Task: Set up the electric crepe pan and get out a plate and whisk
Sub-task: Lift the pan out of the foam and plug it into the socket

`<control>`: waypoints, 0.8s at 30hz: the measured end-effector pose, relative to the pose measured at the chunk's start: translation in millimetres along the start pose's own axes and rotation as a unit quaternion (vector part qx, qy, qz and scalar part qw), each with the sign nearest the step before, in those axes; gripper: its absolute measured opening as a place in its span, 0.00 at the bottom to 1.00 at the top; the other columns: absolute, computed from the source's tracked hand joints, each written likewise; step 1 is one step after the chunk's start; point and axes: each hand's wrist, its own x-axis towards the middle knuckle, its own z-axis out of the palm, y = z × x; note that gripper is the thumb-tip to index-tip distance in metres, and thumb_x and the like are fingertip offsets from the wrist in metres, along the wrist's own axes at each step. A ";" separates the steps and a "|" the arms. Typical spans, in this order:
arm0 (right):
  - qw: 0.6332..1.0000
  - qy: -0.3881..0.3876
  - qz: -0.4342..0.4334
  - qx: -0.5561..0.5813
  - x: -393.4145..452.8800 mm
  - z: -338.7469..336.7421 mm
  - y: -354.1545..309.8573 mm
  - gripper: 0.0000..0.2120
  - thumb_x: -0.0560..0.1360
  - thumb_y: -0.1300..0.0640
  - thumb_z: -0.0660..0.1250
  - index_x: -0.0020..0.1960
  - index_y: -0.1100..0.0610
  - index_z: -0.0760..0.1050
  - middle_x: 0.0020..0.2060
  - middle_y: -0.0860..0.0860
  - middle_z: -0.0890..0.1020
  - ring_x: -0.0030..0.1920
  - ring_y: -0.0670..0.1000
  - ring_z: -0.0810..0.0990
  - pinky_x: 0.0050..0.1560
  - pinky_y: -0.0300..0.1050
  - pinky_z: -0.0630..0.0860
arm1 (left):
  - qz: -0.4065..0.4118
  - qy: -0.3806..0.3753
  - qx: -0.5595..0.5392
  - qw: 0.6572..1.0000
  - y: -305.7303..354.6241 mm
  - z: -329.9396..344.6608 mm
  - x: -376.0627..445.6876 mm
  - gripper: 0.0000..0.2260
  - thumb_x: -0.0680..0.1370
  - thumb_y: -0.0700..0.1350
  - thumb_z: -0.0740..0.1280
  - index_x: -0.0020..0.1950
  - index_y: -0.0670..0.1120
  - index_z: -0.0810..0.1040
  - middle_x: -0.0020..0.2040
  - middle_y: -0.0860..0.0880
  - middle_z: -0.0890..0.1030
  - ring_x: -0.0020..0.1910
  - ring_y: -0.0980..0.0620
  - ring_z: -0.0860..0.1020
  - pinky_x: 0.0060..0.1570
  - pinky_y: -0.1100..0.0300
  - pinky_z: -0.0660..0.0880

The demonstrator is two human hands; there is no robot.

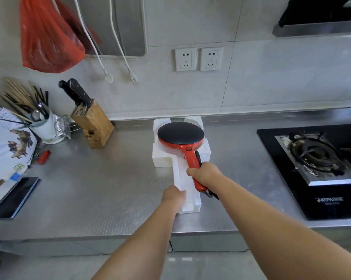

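Observation:
A red electric crepe pan (180, 135) with a round black cooking face lies in a white foam packing tray (187, 190) on the steel counter. My right hand (203, 172) grips the pan's red handle near its middle. My left hand (173, 196) rests against the near left edge of the foam tray; how its fingers lie is not clear. No plate or whisk shows in this view.
Two wall sockets (198, 59) sit above the pan. A wooden knife block (93, 124), a white utensil cup (44, 126) and a printed bag (5, 142) stand at left, with a dark phone (17, 197) near the edge. A gas hob (315, 164) is at right.

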 end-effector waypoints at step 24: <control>0.998 0.069 -0.009 0.003 3.0 6.0 18.6 0.17 0.73 0.44 0.64 0.52 0.56 0.75 0.43 0.54 0.81 0.45 0.58 0.82 0.48 0.49 0.78 | -0.081 0.110 0.085 0.987 -102.0 -106.4 26.7 0.15 0.80 0.44 0.59 0.62 0.36 0.75 0.61 0.39 0.78 0.58 0.39 0.78 0.47 0.56 0.73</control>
